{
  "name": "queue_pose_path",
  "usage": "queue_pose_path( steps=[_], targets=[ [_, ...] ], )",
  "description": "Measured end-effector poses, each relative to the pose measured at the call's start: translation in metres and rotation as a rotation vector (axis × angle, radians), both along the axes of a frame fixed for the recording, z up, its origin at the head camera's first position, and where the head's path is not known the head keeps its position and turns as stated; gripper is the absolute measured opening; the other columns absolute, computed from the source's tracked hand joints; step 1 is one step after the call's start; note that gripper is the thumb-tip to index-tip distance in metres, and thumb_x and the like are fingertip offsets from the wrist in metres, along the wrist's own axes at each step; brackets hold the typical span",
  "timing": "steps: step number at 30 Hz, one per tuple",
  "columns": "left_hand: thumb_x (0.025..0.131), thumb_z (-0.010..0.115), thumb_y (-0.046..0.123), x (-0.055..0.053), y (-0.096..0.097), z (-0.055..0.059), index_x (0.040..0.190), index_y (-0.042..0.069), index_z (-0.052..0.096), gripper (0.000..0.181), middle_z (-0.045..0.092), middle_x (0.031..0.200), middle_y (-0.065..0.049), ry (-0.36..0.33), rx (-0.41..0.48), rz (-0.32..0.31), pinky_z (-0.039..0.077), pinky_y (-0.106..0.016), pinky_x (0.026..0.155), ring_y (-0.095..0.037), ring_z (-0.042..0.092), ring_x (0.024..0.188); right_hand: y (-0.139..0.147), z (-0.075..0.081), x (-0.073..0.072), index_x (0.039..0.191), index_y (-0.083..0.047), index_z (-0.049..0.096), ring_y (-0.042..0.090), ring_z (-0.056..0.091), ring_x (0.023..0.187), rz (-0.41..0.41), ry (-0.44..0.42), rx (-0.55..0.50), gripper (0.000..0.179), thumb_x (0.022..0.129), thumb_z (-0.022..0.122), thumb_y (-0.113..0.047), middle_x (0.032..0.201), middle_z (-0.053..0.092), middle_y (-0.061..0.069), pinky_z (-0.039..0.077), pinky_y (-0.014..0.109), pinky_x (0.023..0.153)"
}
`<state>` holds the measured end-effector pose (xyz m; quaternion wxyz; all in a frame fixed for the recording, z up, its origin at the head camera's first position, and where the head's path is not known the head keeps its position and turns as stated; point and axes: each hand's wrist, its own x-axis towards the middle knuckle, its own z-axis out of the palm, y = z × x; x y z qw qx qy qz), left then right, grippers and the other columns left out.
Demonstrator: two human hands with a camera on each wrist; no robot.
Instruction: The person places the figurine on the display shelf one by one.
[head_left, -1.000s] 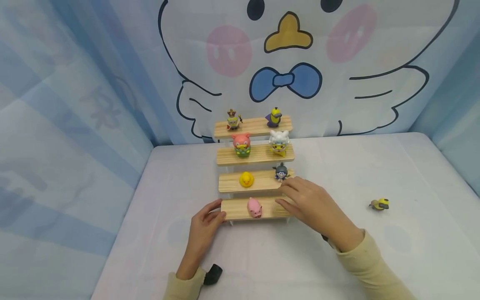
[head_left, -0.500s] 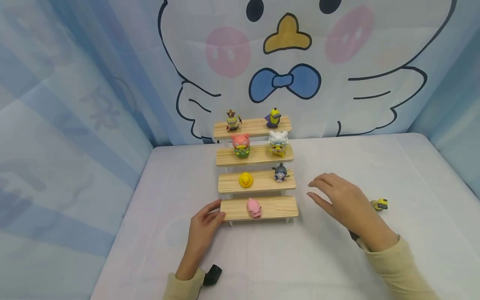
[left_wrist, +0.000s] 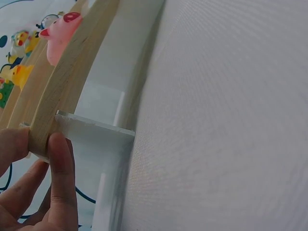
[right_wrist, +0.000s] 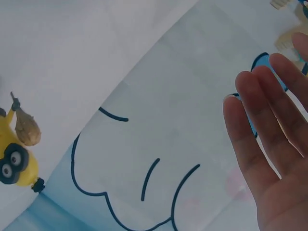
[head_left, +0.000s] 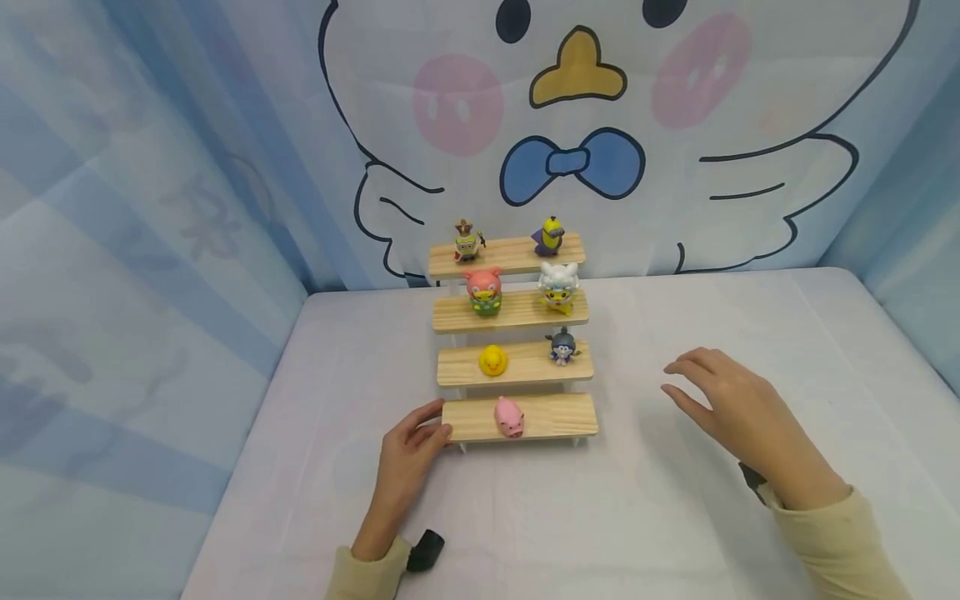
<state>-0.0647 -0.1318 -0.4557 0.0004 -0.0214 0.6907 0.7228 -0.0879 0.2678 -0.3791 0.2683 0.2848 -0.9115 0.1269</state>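
A stepped display stand with wooden shelves [head_left: 558, 415] stands in the middle of the table. My left hand [head_left: 405, 458] grips the left end of its lowest shelf; in the left wrist view, thumb and fingers pinch the board [left_wrist: 72, 67] from both faces. A pink pig figure [head_left: 510, 417] lies on that shelf. My right hand [head_left: 731, 408] is over the table right of the stand, fingers spread and holding nothing. Nearest to it, in the right wrist view, is a yellow Minion figure [right_wrist: 26, 166] with goggles and a brown sack; my right hand and arm hide it in the head view.
Above the pig, a yellow duck [head_left: 492, 360] and a grey-capped figure [head_left: 562, 347] share a shelf. Higher up stand a pink-hooded figure [head_left: 484, 292], a white-hooded one [head_left: 558, 287], a crowned Minion [head_left: 466, 242] and a caped one [head_left: 549, 237]. A printed curtain [head_left: 780, 225] hangs behind.
My right hand has moved away from the stand's right side toward the right, passing over the loose Minion figure's place. The left hand stays on the lowest shelf, and the stand has not moved.
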Motion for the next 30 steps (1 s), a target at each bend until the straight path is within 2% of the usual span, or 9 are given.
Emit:
queue_pose_path(
  steps=[6, 13, 15, 17, 18, 20, 26, 30],
  targets=[
    [0.091, 0.069, -0.001, 0.000, 0.001, 0.001, 0.132, -0.006, 0.058, 0.043, 0.059, 0.131, -0.023, -0.005, -0.001, 0.000, 0.059, -0.023, 0.077, -0.009, 0.068, 0.091, 0.018, -0.008, 0.002, 0.096, -0.001, 0.070, 0.030, 0.064, 0.087, -0.001, 0.019, -0.005, 0.069, 0.104, 0.027, -0.055, 0.096, 0.065, 0.011, 0.056, 0.046, 0.071],
    [0.091, 0.069, 0.000, 0.000, 0.001, 0.002, 0.132, -0.006, 0.058, 0.043, 0.059, 0.131, -0.023, -0.006, -0.011, -0.003, 0.059, -0.023, 0.077, -0.009, 0.068, 0.092, 0.040, -0.017, 0.005, 0.098, 0.000, 0.069, 0.033, 0.062, 0.089, -0.051, -0.026, 0.013, 0.074, 0.101, 0.023, -0.058, 0.098, 0.064, 0.014, 0.056, 0.048, 0.068],
    [0.091, 0.069, 0.000, 0.001, 0.000, 0.002, 0.132, -0.006, 0.058, 0.043, 0.059, 0.131, -0.023, -0.007, -0.019, -0.004, 0.059, -0.023, 0.077, -0.009, 0.068, 0.092, 0.047, -0.019, 0.006, 0.099, 0.000, 0.068, 0.033, 0.061, 0.091, -0.064, -0.048, 0.020, 0.054, 0.101, 0.049, -0.050, 0.100, 0.064, 0.015, 0.056, 0.048, 0.067],
    [0.091, 0.069, 0.001, 0.001, 0.000, 0.001, 0.133, -0.005, 0.058, 0.043, 0.059, 0.131, -0.022, -0.009, -0.026, -0.005, 0.059, -0.023, 0.077, -0.009, 0.068, 0.092, 0.052, -0.021, 0.007, 0.100, 0.000, 0.068, 0.033, 0.060, 0.092, -0.073, -0.067, 0.025, 0.032, 0.092, 0.072, -0.031, 0.101, 0.064, 0.015, 0.057, 0.047, 0.066],
    [0.091, 0.069, 0.001, 0.001, 0.000, 0.001, 0.133, -0.005, 0.058, 0.044, 0.059, 0.132, -0.022, -0.009, -0.027, -0.006, 0.059, -0.023, 0.077, -0.009, 0.068, 0.092, 0.055, -0.023, 0.008, 0.101, 0.000, 0.068, 0.033, 0.059, 0.092, -0.083, -0.075, 0.026, 0.028, 0.084, 0.080, -0.020, 0.101, 0.064, 0.015, 0.056, 0.047, 0.066],
    [0.091, 0.070, 0.001, 0.001, 0.000, 0.001, 0.133, -0.006, 0.058, 0.044, 0.059, 0.132, -0.023, -0.011, -0.021, -0.006, 0.059, -0.023, 0.078, -0.009, 0.068, 0.092, 0.061, -0.025, 0.009, 0.102, 0.000, 0.068, 0.033, 0.058, 0.094, -0.092, -0.090, 0.019, 0.038, 0.068, 0.084, 0.002, 0.103, 0.064, 0.014, 0.054, 0.047, 0.068],
    [0.091, 0.070, 0.001, 0.001, 0.000, 0.002, 0.132, -0.006, 0.058, 0.044, 0.058, 0.132, -0.023, -0.017, -0.006, -0.006, 0.059, -0.023, 0.078, -0.009, 0.068, 0.093, 0.076, -0.032, 0.013, 0.106, 0.001, 0.067, 0.035, 0.054, 0.101, -0.133, -0.148, 0.010, 0.042, 0.067, 0.084, 0.004, 0.106, 0.064, 0.016, 0.048, 0.050, 0.079],
    [0.091, 0.070, 0.002, 0.001, 0.000, 0.002, 0.133, -0.005, 0.058, 0.044, 0.059, 0.132, -0.022, -0.022, -0.012, -0.006, 0.059, -0.023, 0.078, -0.010, 0.068, 0.093, 0.083, -0.035, 0.013, 0.107, 0.005, 0.066, 0.039, 0.052, 0.101, -0.158, -0.187, 0.017, 0.048, 0.064, 0.086, 0.003, 0.106, 0.062, 0.020, 0.046, 0.053, 0.081]
  ],
)
